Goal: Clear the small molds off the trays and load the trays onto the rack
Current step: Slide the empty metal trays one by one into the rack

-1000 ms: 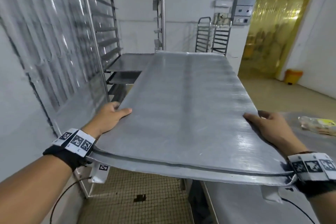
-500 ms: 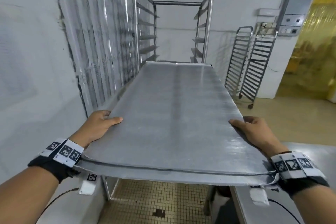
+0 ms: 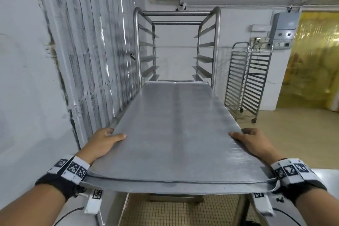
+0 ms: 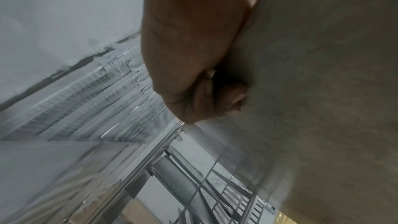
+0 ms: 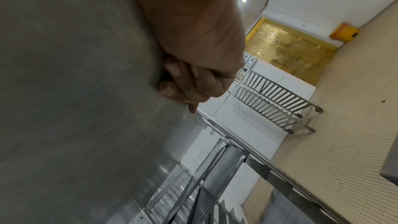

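I carry a long bare metal tray (image 3: 174, 134) flat in front of me, a second tray edge showing just under it at the near end. My left hand (image 3: 106, 138) grips its left edge, thumb on top and fingers curled beneath (image 4: 217, 98). My right hand (image 3: 246, 140) grips the right edge the same way, fingers curled under the tray (image 5: 181, 81). The tall steel rack (image 3: 177, 46) stands straight ahead. The tray's far end sits level with its side runners at the rack's mouth. No small molds are in view.
A corrugated wall panel (image 3: 95, 51) runs close along the left. Two slatted wheeled racks (image 3: 247, 80) stand at the right wall beside a yellow strip curtain (image 3: 311, 64). A steel table corner (image 3: 326, 180) is at my right wrist. Tiled floor lies below.
I have turned left with the tray, so the rack now sits centred ahead and closer. The tray's far end has reached the rack's opening. Both hands keep the same grip.
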Tool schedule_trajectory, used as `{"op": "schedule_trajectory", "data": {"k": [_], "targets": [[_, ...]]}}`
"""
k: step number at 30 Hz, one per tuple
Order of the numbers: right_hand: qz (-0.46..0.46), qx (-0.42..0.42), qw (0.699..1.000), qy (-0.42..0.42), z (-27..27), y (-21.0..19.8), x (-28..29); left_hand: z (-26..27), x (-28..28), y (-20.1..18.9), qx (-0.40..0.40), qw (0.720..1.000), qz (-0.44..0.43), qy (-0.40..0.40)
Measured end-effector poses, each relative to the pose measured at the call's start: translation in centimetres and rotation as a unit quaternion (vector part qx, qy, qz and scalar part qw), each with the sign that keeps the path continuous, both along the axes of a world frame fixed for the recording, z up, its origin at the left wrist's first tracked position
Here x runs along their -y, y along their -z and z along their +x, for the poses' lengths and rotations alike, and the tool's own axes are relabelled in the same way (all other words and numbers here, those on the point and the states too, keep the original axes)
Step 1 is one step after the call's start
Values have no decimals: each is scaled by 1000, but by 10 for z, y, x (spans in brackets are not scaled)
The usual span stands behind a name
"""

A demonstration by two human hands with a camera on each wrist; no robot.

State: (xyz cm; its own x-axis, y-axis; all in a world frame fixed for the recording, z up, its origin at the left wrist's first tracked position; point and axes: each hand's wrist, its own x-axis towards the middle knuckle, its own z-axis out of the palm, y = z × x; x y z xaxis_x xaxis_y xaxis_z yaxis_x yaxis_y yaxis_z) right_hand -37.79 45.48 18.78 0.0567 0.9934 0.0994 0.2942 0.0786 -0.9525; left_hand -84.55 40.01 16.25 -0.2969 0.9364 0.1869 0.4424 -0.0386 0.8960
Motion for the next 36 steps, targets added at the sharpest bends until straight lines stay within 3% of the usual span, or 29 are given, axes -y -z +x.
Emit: {"op": "schedule_trajectory", "data": {"k": [6, 12, 21, 36], "targets": [[-24, 56, 998, 14, -13, -3, -60, -15, -61, -2, -18, 1000, -20, 9], [-37, 50, 998, 18, -21, 10, -128, -21, -124, 1, -23, 999, -46, 2], [-27, 147, 989, 11, -19, 13, -240, -15, -219, 4, -7, 998, -54, -16], [-19, 221, 975, 19, -38, 9, -370, -30, -346, 3, -26, 998, -62, -14]]}}
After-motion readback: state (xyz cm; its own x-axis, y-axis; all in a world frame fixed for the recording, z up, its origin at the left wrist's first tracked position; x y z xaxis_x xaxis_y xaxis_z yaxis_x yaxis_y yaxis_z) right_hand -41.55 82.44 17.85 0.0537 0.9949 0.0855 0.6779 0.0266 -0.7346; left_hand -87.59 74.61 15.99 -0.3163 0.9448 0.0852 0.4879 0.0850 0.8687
